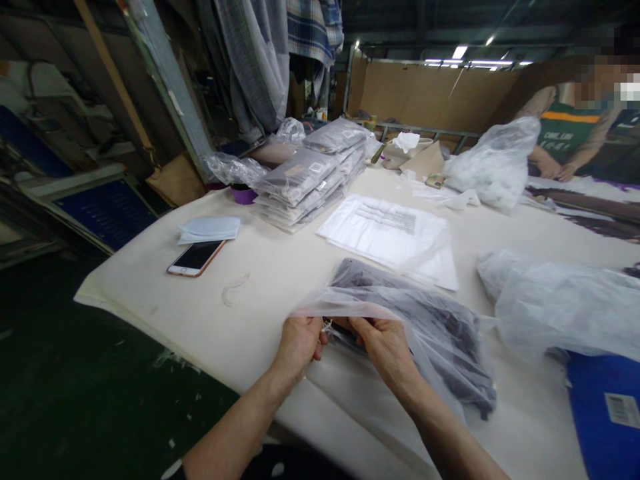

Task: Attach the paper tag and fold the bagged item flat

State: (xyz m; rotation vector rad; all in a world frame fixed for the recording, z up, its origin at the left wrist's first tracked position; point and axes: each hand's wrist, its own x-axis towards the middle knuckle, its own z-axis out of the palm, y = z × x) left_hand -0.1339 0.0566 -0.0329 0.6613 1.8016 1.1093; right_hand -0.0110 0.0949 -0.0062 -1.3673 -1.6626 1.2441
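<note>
A clear plastic bag (430,333) with a folded dark garment (450,327) inside lies at the table's front edge. Its open end faces left, toward my hands. My left hand (299,341) pinches the bag's edge at the opening. At the same opening, my right hand (383,337) is closed on the bag's edge, with its fingertips partly under the film. Between my hands a small brown piece shows, too small to name. Just behind the bag lies a flat stack of printed white plastic bags (390,233).
Bagged garments (305,177) are piled at the back left. A phone (197,258) and a pale blue mask (209,229) lie on the left. Crumpled plastic (560,300) and a blue folder-like item (600,400) are at right. A person (570,140) stands at the far right.
</note>
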